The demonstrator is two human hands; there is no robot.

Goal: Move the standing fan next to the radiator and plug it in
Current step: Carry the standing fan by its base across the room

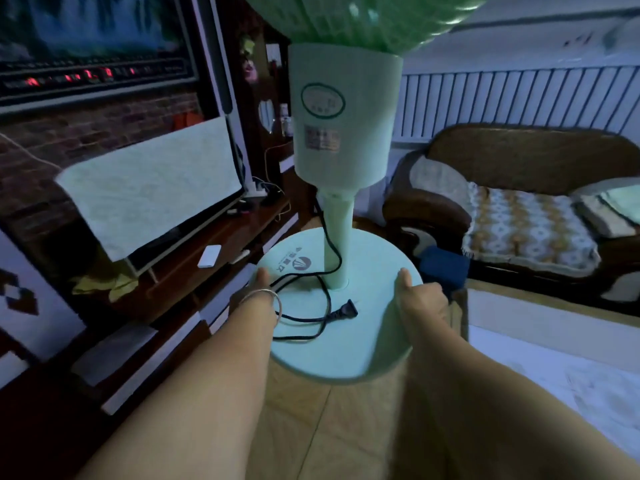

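The standing fan (pixel 346 116) is pale green, with a round base (pixel 367 271), a short pole and a wide motor housing; its head is cut off by the top edge. My left hand (pixel 254 289), a bangle on its wrist, grips the base's left rim. My right hand (pixel 420 294) grips the right rim. The base appears lifted off the tiled floor. A black power cord lies coiled on the base, its plug (pixel 344 311) loose near the pole. The white ribbed radiator (pixel 519 98) lines the far wall behind the sofa.
A TV (pixel 152 188) draped with a white cloth stands on a dark low cabinet (pixel 207 271) to the left. A power strip (pixel 258 190) sits at the cabinet's far end. A brown sofa (pixel 519 202) fills the right, with a blue box (pixel 443 266) on the floor beside it.
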